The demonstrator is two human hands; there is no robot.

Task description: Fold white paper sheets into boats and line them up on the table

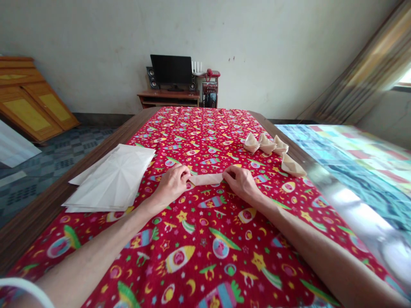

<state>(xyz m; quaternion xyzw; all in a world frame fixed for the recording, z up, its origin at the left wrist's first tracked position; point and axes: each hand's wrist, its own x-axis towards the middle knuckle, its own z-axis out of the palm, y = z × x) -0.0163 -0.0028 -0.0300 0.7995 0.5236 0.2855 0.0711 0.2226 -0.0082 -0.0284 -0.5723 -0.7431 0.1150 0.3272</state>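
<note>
One big desk (123,139) mid-frame, loose paper sheets (118,175) at centre left. Dead centre there's a folded paper strip (207,179), long axis side to side, left hand (175,179) and right hand (242,182) pinching opposite ends, so neither's really nearer.

From where I stand, daylight comes in at the far right, where the window (406,79) is blown out to white beside the curtain (348,70). The pale wall (112,51) looks soft and greyish, dimmer toward its upper left. A strong white glare sits on the right side of the desk (362,214), washing out its surface. The red cloth (205,231) is evenly lit, with faint shadows. Toward the edges everything stretches and slants, and the curtain and bed (346,158) look smeared.
</note>
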